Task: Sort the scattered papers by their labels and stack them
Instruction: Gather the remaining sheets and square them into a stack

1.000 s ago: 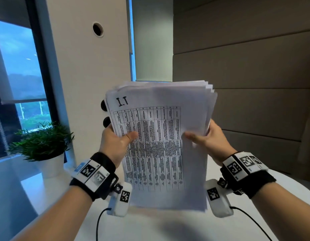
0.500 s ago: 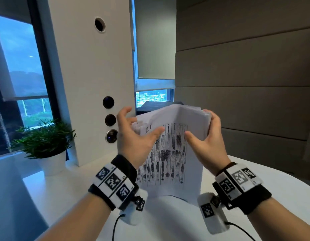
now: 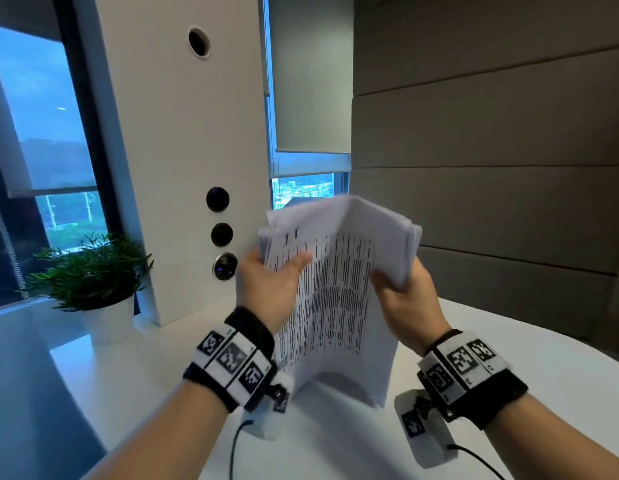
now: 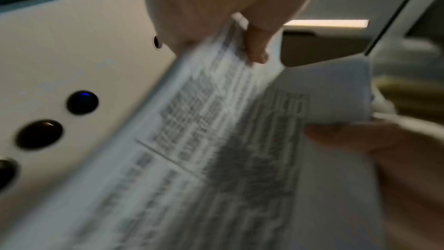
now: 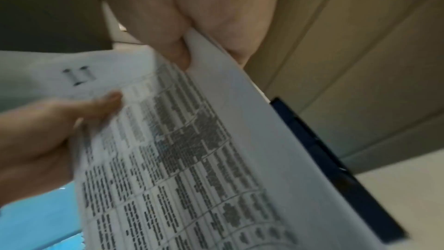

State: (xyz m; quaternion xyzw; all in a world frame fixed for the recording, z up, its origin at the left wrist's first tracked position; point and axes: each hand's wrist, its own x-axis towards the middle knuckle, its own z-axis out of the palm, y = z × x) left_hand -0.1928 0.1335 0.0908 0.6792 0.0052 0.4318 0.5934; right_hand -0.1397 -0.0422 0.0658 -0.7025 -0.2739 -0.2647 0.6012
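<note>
A stack of white printed papers stands on end, its lower edge touching the white table. The front sheet carries a table of text and a handwritten "1.1" label near its top. The stack is blurred and bowed, its top tipped away from me. My left hand grips the stack's left edge, thumb on the front sheet. My right hand holds the right edge, thumb in front and the other fingers hidden behind. In the left wrist view my left hand pinches the papers.
A potted green plant in a white pot stands at the left by the window. A white column with three round dark buttons rises behind the papers. Padded wall panels fill the right.
The stack has come down from chest height to stand on the table and now bends. My left hand, lifted with spread fingers half a second ago, grips the left edge again.
</note>
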